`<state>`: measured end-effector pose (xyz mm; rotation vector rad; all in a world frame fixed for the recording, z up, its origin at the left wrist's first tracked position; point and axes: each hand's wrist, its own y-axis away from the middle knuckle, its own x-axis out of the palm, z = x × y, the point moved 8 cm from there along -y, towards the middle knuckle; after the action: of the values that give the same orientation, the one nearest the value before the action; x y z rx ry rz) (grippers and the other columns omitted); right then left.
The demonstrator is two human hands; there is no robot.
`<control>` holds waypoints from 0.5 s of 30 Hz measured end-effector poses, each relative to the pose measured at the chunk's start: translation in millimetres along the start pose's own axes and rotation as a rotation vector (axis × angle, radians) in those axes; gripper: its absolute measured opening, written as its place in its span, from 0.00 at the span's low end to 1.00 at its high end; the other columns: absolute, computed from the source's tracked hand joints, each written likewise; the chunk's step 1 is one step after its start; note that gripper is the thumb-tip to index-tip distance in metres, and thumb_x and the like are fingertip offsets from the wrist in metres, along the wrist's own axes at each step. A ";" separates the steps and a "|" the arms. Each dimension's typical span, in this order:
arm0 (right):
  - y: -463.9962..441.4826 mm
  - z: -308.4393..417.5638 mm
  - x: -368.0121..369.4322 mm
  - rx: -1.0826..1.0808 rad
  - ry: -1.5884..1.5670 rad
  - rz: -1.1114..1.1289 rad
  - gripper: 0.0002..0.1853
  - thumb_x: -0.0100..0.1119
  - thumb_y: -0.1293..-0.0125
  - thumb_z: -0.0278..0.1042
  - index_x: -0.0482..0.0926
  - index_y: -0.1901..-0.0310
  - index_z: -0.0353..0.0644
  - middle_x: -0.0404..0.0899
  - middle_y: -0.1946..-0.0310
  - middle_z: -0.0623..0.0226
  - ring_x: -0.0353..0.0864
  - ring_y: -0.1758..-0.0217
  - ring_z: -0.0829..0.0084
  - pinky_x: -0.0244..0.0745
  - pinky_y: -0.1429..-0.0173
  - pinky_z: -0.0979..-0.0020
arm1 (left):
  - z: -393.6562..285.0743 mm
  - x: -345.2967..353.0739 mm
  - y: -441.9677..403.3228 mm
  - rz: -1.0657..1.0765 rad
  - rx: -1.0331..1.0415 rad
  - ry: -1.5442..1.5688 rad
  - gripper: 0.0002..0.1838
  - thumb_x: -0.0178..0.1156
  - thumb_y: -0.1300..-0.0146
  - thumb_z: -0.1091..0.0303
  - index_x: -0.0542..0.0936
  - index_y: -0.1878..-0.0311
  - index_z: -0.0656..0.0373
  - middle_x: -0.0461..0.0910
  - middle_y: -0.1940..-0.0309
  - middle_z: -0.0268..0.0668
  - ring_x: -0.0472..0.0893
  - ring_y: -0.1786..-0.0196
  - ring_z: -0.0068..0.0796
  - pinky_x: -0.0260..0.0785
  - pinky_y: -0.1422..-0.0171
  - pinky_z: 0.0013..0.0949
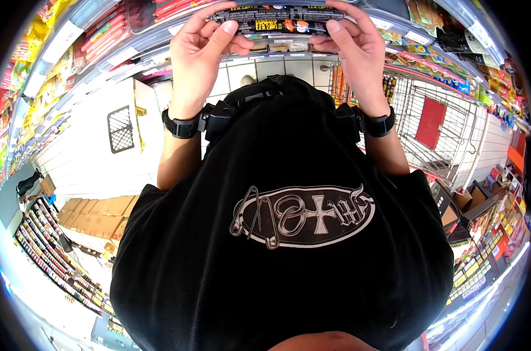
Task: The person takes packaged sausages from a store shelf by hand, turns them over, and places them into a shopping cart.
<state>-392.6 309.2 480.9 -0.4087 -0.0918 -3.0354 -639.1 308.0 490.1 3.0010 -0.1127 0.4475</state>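
At the top of the head view, my left hand [202, 50] and my right hand [359, 50] hold a pair of sausages [280, 27] in black printed wrappers. The sausages lie sideways, one against the other, with yellow lettering and small pictures on the wrapper. My left fingers and thumb close on the left end, where a crimped tip shows. My right thumb presses on the right end, with the fingers behind and around it. Both hands are in front of the shelf edge [271, 48].
Red packaged sausages [106, 40] fill the shelf at upper left. More packets [452, 76] line the shelf at right. A wire shopping cart [452, 126] with a red panel stands right of my body. A white box [110, 131] and brown cartons [95, 216] are on the left.
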 end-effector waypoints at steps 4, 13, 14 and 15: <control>-0.7 0.7 0.6 0.004 0.008 0.001 0.18 0.61 0.23 0.27 0.74 0.34 0.36 0.87 0.57 0.65 0.89 0.60 0.75 0.87 0.55 0.73 | 9.0 -5.3 -2.8 0.024 0.020 0.022 0.16 0.56 0.23 0.78 0.74 0.34 0.66 0.86 0.65 0.38 0.86 0.66 0.25 0.82 0.58 0.28; -2.0 1.7 1.6 0.048 -0.004 -0.001 0.17 0.61 0.23 0.27 0.74 0.36 0.35 0.87 0.58 0.64 0.90 0.62 0.73 0.87 0.56 0.73 | 13.2 -7.5 -3.3 0.044 0.003 0.080 0.16 0.56 0.23 0.78 0.73 0.34 0.64 0.86 0.63 0.38 0.87 0.64 0.26 0.83 0.57 0.29; -2.6 0.8 1.4 0.050 -0.004 0.001 0.17 0.61 0.23 0.27 0.74 0.36 0.35 0.87 0.58 0.64 0.90 0.62 0.73 0.87 0.56 0.73 | 12.9 -7.4 -3.6 0.051 0.008 0.089 0.16 0.55 0.23 0.78 0.73 0.34 0.64 0.86 0.62 0.39 0.87 0.64 0.26 0.83 0.56 0.29; -3.2 -1.6 0.0 0.051 -0.003 0.002 0.17 0.61 0.23 0.27 0.74 0.36 0.35 0.87 0.58 0.64 0.90 0.62 0.73 0.87 0.56 0.73 | 13.0 -7.4 -3.8 0.050 0.008 0.089 0.16 0.55 0.23 0.78 0.73 0.34 0.64 0.86 0.62 0.39 0.87 0.64 0.26 0.83 0.56 0.29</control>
<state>-393.3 312.3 479.1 -0.4095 -0.1680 -3.0235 -642.1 310.7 475.2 2.9860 -0.1798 0.5875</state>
